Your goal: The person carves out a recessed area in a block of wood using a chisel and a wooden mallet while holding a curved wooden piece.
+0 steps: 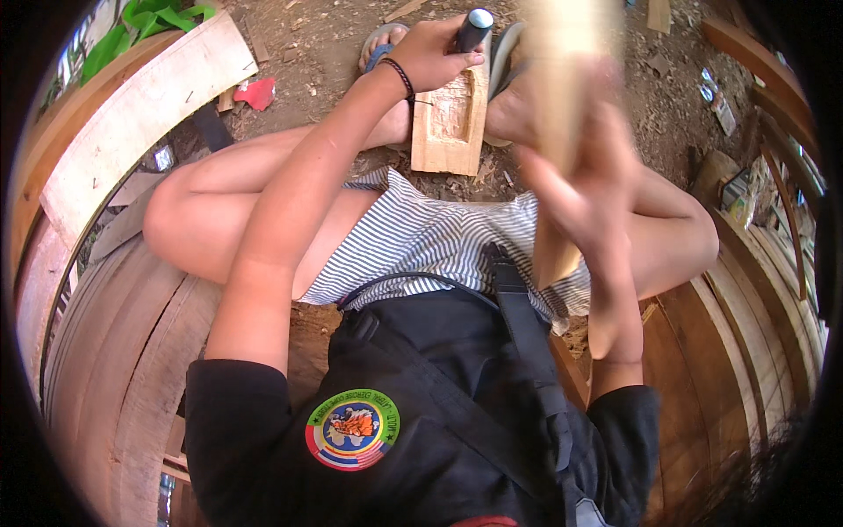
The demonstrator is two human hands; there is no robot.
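A pale wooden block [445, 156] with a rectangular recess cut into it lies between my feet. My left hand [433, 58] is closed round the dark handle of what looks like a chisel [472, 32], its round metal-coloured end facing up. The tool's blade is hidden below the hand, over the far part of the block. To the right, my right hand [590, 180] grips a long piece of pale wood [571, 61], used like a mallet or club in shape. Motion blurs its upper part, and its narrow lower end shows below the hand.
Brown ground [325, 39] with scattered wood chips lies around the block. Curved boards [145, 123] stand at the left, and stacked planks [702, 378] flank me on the right. A red scrap [255, 94] and a clear plastic wrapper [720, 104] lie on the ground.
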